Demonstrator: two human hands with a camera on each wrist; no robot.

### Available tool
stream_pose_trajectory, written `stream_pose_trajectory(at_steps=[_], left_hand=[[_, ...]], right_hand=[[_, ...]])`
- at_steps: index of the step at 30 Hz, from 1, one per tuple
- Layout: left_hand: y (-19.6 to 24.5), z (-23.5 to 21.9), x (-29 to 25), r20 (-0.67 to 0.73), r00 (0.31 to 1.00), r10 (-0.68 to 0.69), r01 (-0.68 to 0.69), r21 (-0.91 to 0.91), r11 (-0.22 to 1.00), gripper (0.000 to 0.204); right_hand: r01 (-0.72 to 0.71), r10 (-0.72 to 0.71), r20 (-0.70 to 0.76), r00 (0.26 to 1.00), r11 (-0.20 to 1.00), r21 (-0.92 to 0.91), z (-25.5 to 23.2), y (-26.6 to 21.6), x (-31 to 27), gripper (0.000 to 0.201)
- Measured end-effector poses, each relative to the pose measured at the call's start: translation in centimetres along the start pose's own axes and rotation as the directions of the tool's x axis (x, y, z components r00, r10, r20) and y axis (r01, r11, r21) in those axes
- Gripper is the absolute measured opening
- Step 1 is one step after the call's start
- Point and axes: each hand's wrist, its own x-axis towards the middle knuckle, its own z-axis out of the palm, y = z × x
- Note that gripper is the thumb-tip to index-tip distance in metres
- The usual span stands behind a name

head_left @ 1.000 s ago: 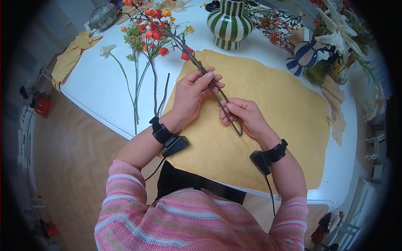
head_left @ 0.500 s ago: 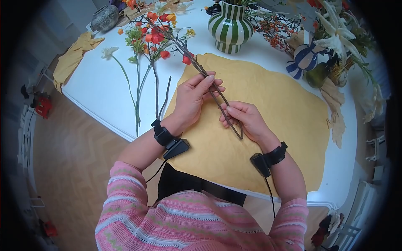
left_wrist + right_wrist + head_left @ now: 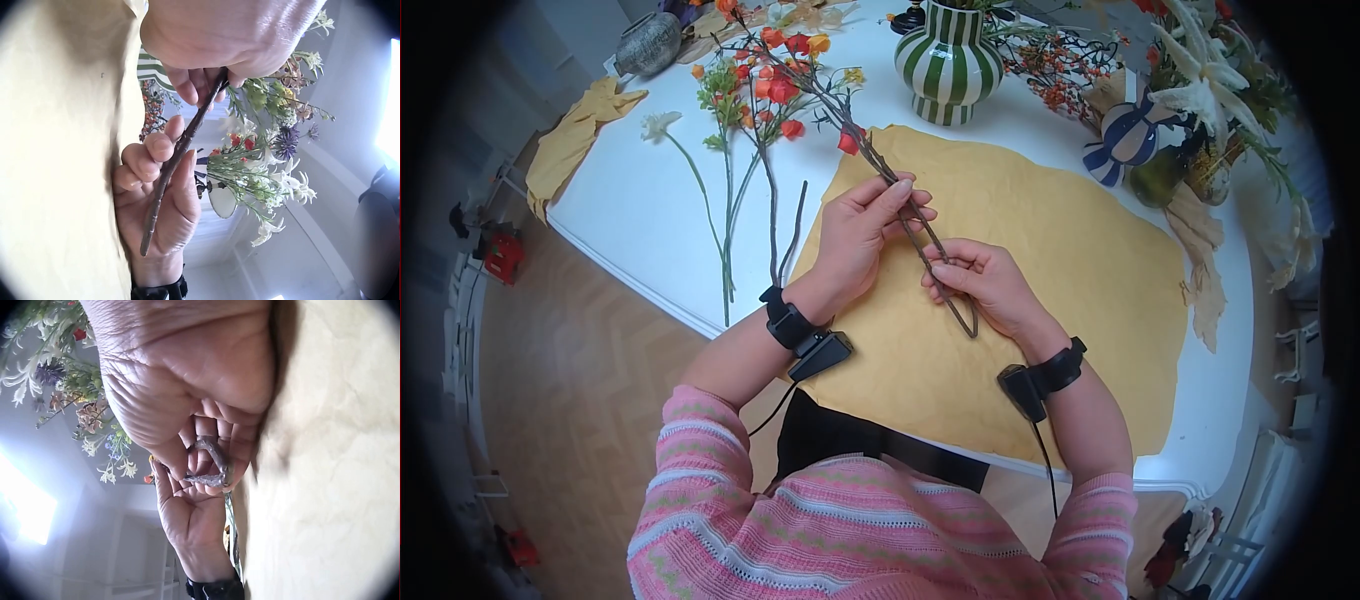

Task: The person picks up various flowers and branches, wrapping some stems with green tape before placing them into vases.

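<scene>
An artificial flower branch [image 3: 932, 245] with a thin brown stem slants across both hands in the head view, its red and orange blossoms [image 3: 781, 90] toward the far left. At the near end the stem is bent back on itself in a narrow loop. My left hand [image 3: 855, 238] pinches the doubled stem between thumb and fingers, higher up toward the blossoms. Lower down, my right hand [image 3: 990, 287] grips it just above the bend, thumb on top. The right wrist view shows the bent stem [image 3: 215, 456] at the right fingers.
Beneath the hands lies a yellow sheet [image 3: 1080, 260] on a white table [image 3: 635, 215]. Left of it are a white flower [image 3: 660, 124] and other stems. Behind stand a green-striped vase [image 3: 950, 65] and a grey vase [image 3: 648, 43]; a blue-striped vase [image 3: 1128, 135] lies right.
My right thumb and fingers have shifted slightly on the stem, and the bent end has swung a little to the left. My left hand keeps its hold on the flower branch.
</scene>
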Motion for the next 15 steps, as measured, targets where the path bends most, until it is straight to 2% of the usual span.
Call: stream_pose_trajectory(at_steps=[15], left_hand=[[-0.07, 0.14, -0.02, -0.017, 1.000, -0.004, 0.004, -0.001, 1.000, 0.025]], right_hand=[[-0.004, 0.004, 0.005, 1.000, 1.000, -0.015, -0.09, 0.14, 0.05, 0.031]])
